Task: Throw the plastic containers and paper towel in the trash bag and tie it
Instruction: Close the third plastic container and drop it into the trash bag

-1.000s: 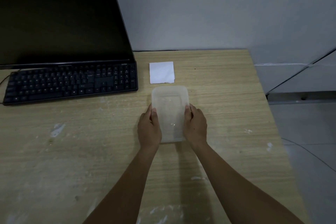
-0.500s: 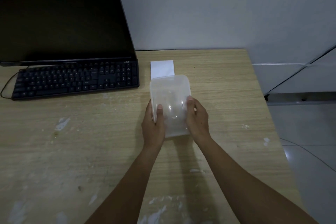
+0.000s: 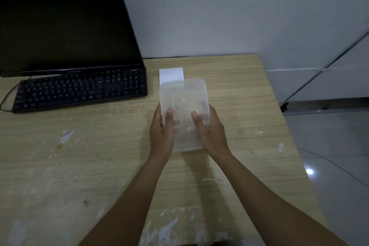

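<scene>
A clear rectangular plastic container (image 3: 184, 98) is held above the wooden table (image 3: 79, 156), tilted with its far end raised. My left hand (image 3: 162, 130) grips its left side, thumb on top. My right hand (image 3: 209, 128) grips the right side, thumb also on top. Behind the container lies a white folded paper towel (image 3: 170, 74), its near edge hidden by the container. No trash bag is in view.
A black keyboard (image 3: 79, 89) lies at the back left, in front of a dark monitor (image 3: 60, 20). The table's right edge (image 3: 279, 110) drops to a tiled floor (image 3: 329, 146). A grey wall stands behind.
Both hands have lifted the container off the table and tipped its far end up. It now covers part of the paper towel.
</scene>
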